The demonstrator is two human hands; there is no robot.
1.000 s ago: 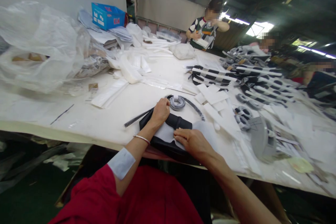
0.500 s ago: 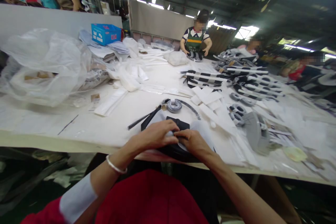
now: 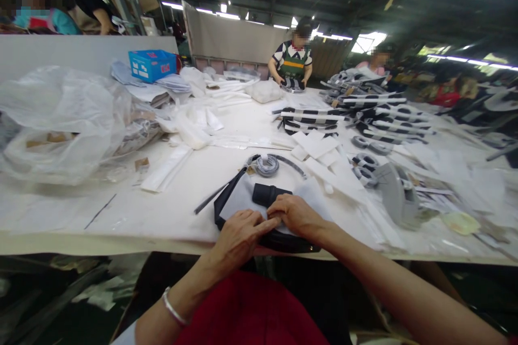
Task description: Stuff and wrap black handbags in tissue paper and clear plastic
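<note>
A black handbag lies at the table's near edge, with a white wrapping sheet over its upper face. On the sheet rests a black strap-like piece. My left hand lies across the bag's near side, fingers stretched toward the other hand. My right hand is closed, its bent fingertips pressed down at the middle of the bag; whatever they pinch is hidden. The fingertips of both hands nearly meet. Beyond the bag lies a coiled strap in grey wrapping.
White paper strips and a grey tape dispenser are at right. Wrapped black-and-white pieces are piled farther back. Clear plastic bags and a blue box stand left. A co-worker handles a piece across the table.
My left hand has drawn back toward me and flattened, uncovering more of the white sheet and the black piece. My right hand stays at the bag's middle. The view has tilted slightly.
</note>
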